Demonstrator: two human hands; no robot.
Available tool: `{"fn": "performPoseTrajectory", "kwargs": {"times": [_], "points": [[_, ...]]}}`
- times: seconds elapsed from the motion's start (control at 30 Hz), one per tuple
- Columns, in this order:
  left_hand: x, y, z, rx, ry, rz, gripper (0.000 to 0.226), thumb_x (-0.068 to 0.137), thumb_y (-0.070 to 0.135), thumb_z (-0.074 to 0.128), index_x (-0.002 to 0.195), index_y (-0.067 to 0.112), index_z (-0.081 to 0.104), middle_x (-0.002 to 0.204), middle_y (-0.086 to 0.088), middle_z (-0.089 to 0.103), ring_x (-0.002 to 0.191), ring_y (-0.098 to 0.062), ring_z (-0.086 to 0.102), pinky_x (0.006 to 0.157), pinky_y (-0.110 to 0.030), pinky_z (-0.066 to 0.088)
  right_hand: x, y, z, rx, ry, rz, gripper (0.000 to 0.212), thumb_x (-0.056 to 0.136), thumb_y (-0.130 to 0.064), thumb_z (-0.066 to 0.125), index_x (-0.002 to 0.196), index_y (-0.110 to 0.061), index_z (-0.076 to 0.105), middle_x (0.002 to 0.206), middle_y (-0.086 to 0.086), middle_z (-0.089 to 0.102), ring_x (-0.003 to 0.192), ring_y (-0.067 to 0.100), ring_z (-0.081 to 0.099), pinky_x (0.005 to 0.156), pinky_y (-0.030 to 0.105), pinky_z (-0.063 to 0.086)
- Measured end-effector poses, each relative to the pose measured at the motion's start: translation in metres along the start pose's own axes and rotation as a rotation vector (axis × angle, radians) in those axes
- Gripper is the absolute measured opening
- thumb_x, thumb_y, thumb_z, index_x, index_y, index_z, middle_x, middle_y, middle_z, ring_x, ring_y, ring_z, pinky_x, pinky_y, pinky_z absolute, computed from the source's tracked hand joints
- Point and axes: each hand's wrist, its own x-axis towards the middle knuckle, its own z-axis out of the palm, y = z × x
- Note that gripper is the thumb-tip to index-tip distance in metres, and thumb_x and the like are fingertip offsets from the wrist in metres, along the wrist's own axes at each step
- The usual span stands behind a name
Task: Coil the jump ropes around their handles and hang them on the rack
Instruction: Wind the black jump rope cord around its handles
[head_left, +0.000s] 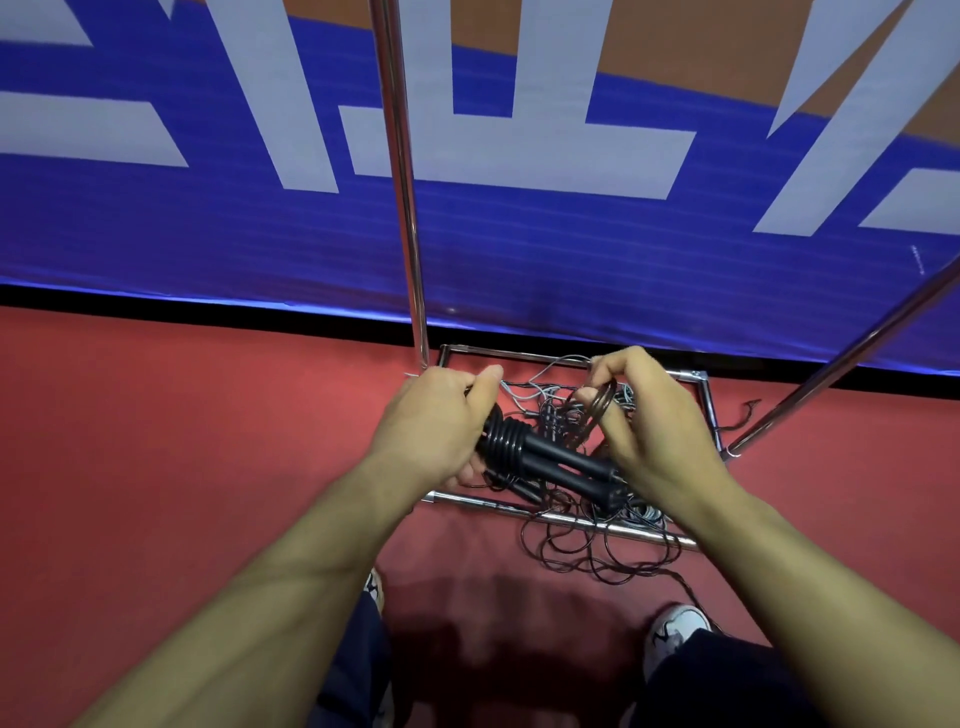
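My left hand (436, 415) grips one end of a pair of black jump-rope handles (556, 462) held side by side, pointing down to the right. Several turns of black rope (506, 436) are wound around the handles near that hand. My right hand (644, 415) pinches a dark loop of the same rope (602, 402) just above the handles. Below both hands, the chrome rack's base frame (571, 519) lies on the red floor. Its upright pole (400, 182) rises behind my left hand.
A tangle of dark and grey ropes (587, 545) lies in and over the rack base. A slanted chrome bar (852, 353) runs up to the right. A blue-and-white banner (208, 234) covers the wall. My shoes (670, 634) stand on the red floor.
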Motion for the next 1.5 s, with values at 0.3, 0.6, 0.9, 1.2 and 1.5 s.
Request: {"fn": "performPoseTrajectory", "kwargs": {"times": [0.3, 0.6, 0.9, 1.2, 1.5], "points": [[0.013, -0.003, -0.005, -0.117, 0.412, -0.035, 0.053, 0.104, 0.045, 0.038, 0.067, 0.011, 0.056, 0.043, -0.006, 0.06, 0.034, -0.016, 0.059, 0.04, -0.022, 0.044, -0.018, -0.039, 0.025, -0.358, 0.085, -0.251, 0.016, 0.077, -0.019, 0.069, 0.092, -0.023, 0.067, 0.083, -0.006, 0.062, 0.073, 0.017, 0.053, 0.067, 0.034, 0.038], [0.01, 0.001, -0.004, -0.281, 0.49, -0.018, 0.058, 0.105, 0.044, 0.036, 0.08, -0.003, 0.058, 0.063, -0.023, 0.065, 0.036, -0.014, 0.06, 0.035, -0.022, 0.042, -0.021, -0.049, 0.051, 1.161, -0.157, 0.603, 0.028, 0.098, 0.01, 0.044, 0.086, -0.013, 0.035, 0.068, 0.003, 0.057, 0.062, 0.02, 0.062, 0.063, 0.032, 0.053], [0.004, 0.006, -0.001, -0.374, 0.435, -0.029, 0.057, 0.105, 0.047, 0.034, 0.08, 0.002, 0.058, 0.049, -0.014, 0.062, 0.032, -0.016, 0.054, 0.041, -0.029, 0.044, -0.016, -0.04, 0.043, 1.18, -0.174, 0.572, 0.024, 0.087, -0.041, 0.053, 0.075, -0.021, 0.047, 0.07, -0.001, 0.047, 0.065, 0.016, 0.04, 0.069, 0.033, 0.034], [0.003, 0.009, 0.0, -0.406, 0.426, -0.043, 0.055, 0.105, 0.046, 0.034, 0.077, 0.006, 0.058, 0.047, -0.01, 0.062, 0.033, -0.017, 0.054, 0.041, -0.03, 0.045, -0.015, -0.033, 0.036, 0.738, -0.174, 0.303, 0.028, 0.099, -0.036, 0.05, 0.087, -0.017, 0.066, 0.084, 0.0, 0.07, 0.075, 0.01, 0.065, 0.074, 0.022, 0.051], [0.002, 0.012, 0.007, -0.448, 0.387, -0.051, 0.057, 0.104, 0.047, 0.036, 0.077, 0.001, 0.054, 0.05, -0.017, 0.061, 0.035, -0.02, 0.057, 0.044, -0.038, 0.049, -0.014, -0.035, 0.044, 0.671, -0.21, 0.379, 0.066, 0.082, -0.083, 0.022, 0.063, -0.021, 0.039, 0.059, -0.008, 0.038, 0.061, 0.015, 0.041, 0.067, 0.031, 0.038]]}}
